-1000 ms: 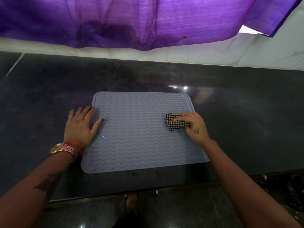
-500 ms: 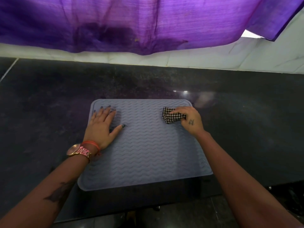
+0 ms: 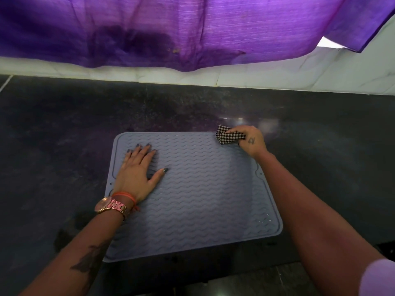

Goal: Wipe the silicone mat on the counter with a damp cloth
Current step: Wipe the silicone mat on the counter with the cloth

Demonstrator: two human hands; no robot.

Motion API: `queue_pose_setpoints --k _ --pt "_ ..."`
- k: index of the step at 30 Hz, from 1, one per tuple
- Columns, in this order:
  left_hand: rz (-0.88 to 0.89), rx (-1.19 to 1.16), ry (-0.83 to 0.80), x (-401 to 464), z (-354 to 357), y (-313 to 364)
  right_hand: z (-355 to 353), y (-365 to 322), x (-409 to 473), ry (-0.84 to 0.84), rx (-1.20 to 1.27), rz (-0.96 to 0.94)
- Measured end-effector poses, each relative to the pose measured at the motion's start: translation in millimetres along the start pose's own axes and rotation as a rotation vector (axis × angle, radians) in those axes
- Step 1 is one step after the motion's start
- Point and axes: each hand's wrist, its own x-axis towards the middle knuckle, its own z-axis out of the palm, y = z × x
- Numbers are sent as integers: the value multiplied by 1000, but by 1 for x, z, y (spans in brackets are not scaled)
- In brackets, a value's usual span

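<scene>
Checkered cloth (image 3: 229, 137) pinched in right hand (image 3: 252, 142) grip, mat (image 3: 205, 199) far corner; left hand (image 3: 136, 174) flat, splayed.

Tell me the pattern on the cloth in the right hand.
The cloth is a black-and-white check, seen in the head view, held at the mat's far right corner.

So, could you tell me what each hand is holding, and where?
Right hand pinches the checkered cloth by its right end; left hand holds nothing.

No readable text; the small tattoo on the right hand (image 3: 253, 140) is illegible
</scene>
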Motion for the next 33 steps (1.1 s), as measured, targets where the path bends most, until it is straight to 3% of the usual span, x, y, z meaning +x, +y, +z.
queue_pose_setpoints --k 4,7,20,29,33 --pt "-1 -12 15 -1 0 -1 -1 13 0 68 10 92" --pt "3 -7 23 -1 0 0 -4 13 -7 22 30 94" --pt "10 11 29 0 3 0 -13 8 -110 -6 -5 -24" --pt "5 38 -1 -1 5 0 -11 -2 -163 113 52 -67" --pt "4 36 -26 0 4 -1 -13 0 -181 48 34 -109"
